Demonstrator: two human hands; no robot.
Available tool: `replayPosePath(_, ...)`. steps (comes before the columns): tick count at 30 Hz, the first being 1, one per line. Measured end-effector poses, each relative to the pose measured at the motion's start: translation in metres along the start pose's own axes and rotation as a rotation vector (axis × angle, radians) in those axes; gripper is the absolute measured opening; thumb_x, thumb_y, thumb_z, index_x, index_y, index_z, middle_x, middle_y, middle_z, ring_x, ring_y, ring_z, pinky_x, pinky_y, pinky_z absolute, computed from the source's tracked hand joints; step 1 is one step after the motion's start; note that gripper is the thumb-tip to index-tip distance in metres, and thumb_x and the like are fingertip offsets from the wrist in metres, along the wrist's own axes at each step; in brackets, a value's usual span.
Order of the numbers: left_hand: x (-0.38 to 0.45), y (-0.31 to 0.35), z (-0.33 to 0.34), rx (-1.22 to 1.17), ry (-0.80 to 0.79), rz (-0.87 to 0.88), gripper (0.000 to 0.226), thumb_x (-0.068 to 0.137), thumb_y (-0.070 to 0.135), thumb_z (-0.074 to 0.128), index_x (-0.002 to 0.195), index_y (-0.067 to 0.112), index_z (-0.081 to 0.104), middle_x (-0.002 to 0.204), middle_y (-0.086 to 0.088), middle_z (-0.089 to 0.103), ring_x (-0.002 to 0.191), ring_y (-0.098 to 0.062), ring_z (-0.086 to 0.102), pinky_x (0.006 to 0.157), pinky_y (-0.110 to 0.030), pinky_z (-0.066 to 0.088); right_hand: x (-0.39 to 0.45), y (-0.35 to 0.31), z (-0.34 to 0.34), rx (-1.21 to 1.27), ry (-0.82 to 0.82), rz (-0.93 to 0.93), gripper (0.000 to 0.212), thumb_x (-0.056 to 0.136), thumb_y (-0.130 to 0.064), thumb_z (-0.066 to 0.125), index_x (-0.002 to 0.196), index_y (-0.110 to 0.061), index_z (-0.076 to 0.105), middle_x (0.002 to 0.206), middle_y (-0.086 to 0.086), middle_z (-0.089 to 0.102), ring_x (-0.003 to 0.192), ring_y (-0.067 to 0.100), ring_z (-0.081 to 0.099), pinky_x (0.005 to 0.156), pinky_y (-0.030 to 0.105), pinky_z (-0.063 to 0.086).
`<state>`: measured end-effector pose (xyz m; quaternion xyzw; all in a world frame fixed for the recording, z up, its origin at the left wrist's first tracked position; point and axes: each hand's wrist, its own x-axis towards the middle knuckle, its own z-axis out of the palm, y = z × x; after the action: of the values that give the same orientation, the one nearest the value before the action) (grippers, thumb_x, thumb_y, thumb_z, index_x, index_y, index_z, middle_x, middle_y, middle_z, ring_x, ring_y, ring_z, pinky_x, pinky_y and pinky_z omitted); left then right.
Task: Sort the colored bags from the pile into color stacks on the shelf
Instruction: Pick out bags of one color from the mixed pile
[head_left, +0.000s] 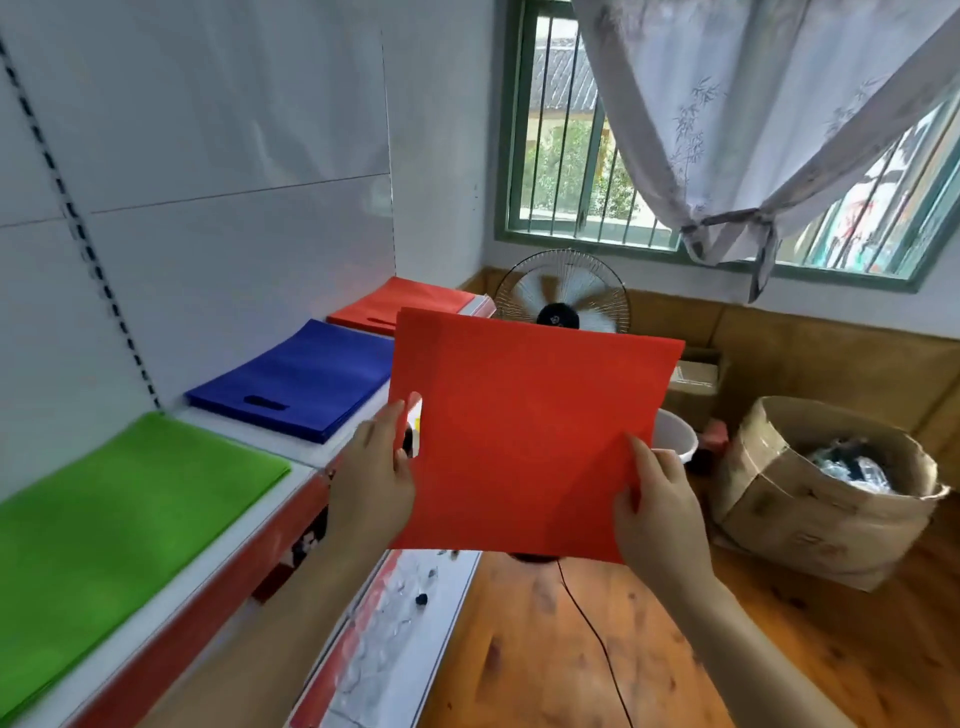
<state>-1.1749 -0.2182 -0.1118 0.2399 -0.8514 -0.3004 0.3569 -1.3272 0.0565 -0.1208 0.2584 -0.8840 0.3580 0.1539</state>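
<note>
White shelf (311, 457) along the left wall, window and tied curtain beyond, wooden floor below. On the shelf we note three flat stacks in a row: green stack (119, 493) nearest, blue stack (301, 384) in the middle, red stack (400, 306) at the far end. We hold a red bag (524, 426) upright in the air, just off the shelf edge, between us and a floor fan (563, 306). Left hand (376, 467) pinches its left edge, thumb on the near face; right hand (657, 499) grips the lower right corner the same way. Hands are well apart, keeping the sheet taut. Judging by how flat it hangs, it looks light, thin and floppy, a soft cloth-like material, not fragile. We judge two-edge holds suit it best; a single pinch would let it droop and fold before it reaches the red stack.
</note>
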Motion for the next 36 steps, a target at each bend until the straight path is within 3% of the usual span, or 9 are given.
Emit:
replayPosePath(3, 0.042, 0.009, 0.044, 0.036, -0.023, -0.088, 0.063, 0.104, 0.010, 0.055, 0.160, 0.032, 0.036, 0.154, 0.003, 0.050, 0.137, -0.020, 0.053, 0.109, -0.046, 0.052, 0.059, 0.032, 0.010, 0.017, -0.010, -0.002, 0.061, 0.095, -0.002, 0.055, 0.154, -0.016, 0.046, 0.125, 0.002, 0.053, 0.106, 0.027, 0.061, 0.082, 0.043, 0.055)
replayPosePath(7, 0.101, 0.017, 0.088, 0.039, 0.012, -0.098, 0.064, 0.104, 0.009, 0.054, 0.160, 0.035, 0.036, 0.142, 0.003, 0.054, 0.119, -0.014, 0.058, 0.091, -0.032, 0.051, 0.139, 0.062, 0.027, 0.033, -0.030, -0.042, 0.063, 0.095, -0.002, 0.054, 0.155, -0.018, 0.045, 0.132, 0.004, 0.051, 0.109, 0.026, 0.059, 0.085, 0.047, 0.057)
replayPosePath(11, 0.142, 0.006, 0.119, 0.087, 0.041, -0.163, 0.062, 0.103, 0.009, 0.055, 0.160, 0.029, 0.038, 0.144, -0.001, 0.054, 0.123, -0.019, 0.059, 0.094, -0.037, 0.053, 0.203, 0.077, 0.057, 0.016, -0.072, -0.057, 0.062, 0.095, -0.002, 0.053, 0.155, -0.016, 0.046, 0.130, 0.007, 0.052, 0.110, 0.035, 0.059, 0.087, 0.045, 0.053)
replayPosePath(14, 0.181, -0.008, 0.135, 0.113, 0.077, -0.178, 0.063, 0.103, 0.009, 0.052, 0.159, 0.034, 0.037, 0.131, 0.002, 0.055, 0.107, -0.011, 0.057, 0.082, -0.031, 0.049, 0.251, 0.081, 0.086, 0.027, -0.100, -0.109, 0.064, 0.094, -0.001, 0.052, 0.155, -0.015, 0.046, 0.127, 0.007, 0.051, 0.106, 0.038, 0.061, 0.081, 0.046, 0.053)
replayPosePath(16, 0.208, -0.020, 0.146, 0.121, 0.092, -0.199, 0.063, 0.102, 0.010, 0.051, 0.158, 0.037, 0.037, 0.125, 0.004, 0.055, 0.106, -0.016, 0.059, 0.082, -0.036, 0.051, 0.284, 0.083, 0.108, 0.024, -0.105, -0.115, 0.064, 0.093, -0.001, 0.054, 0.155, -0.015, 0.047, 0.127, 0.008, 0.052, 0.105, 0.040, 0.062, 0.081, 0.047, 0.054)
replayPosePath(22, 0.299, -0.064, 0.180, 0.172, 0.137, -0.253, 0.056, 0.101, 0.015, 0.052, 0.156, 0.027, 0.044, 0.150, -0.002, 0.053, 0.129, -0.027, 0.056, 0.100, -0.048, 0.052, 0.383, 0.078, 0.175, 0.016, -0.139, -0.185, 0.066, 0.091, 0.000, 0.054, 0.155, -0.013, 0.048, 0.128, 0.010, 0.053, 0.109, 0.041, 0.061, 0.086, 0.045, 0.053)
replayPosePath(27, 0.362, -0.098, 0.191, 0.268, 0.176, -0.291, 0.054, 0.098, 0.016, 0.056, 0.151, 0.020, 0.050, 0.144, -0.009, 0.059, 0.126, -0.033, 0.058, 0.094, -0.049, 0.053, 0.470, 0.061, 0.222, 0.044, -0.148, -0.251, 0.060, 0.096, -0.005, 0.053, 0.155, -0.017, 0.048, 0.130, 0.006, 0.054, 0.112, 0.035, 0.061, 0.093, 0.047, 0.055)
replayPosePath(31, 0.385, -0.119, 0.191, 0.319, 0.210, -0.361, 0.047, 0.098, 0.018, 0.057, 0.145, 0.021, 0.055, 0.128, -0.007, 0.065, 0.111, -0.031, 0.064, 0.078, -0.040, 0.051, 0.517, 0.043, 0.269, 0.100, -0.220, -0.296, 0.056, 0.099, -0.004, 0.051, 0.154, -0.015, 0.051, 0.133, 0.004, 0.058, 0.119, 0.030, 0.061, 0.100, 0.045, 0.054)
replayPosePath(36, 0.398, -0.142, 0.189, 0.407, 0.259, -0.500, 0.048, 0.101, 0.022, 0.056, 0.149, 0.019, 0.054, 0.134, -0.007, 0.064, 0.115, -0.028, 0.064, 0.086, -0.043, 0.056, 0.568, 0.014, 0.337, 0.164, -0.326, -0.390, 0.056, 0.098, -0.003, 0.051, 0.152, -0.017, 0.054, 0.135, 0.001, 0.059, 0.122, 0.026, 0.059, 0.103, 0.045, 0.053)
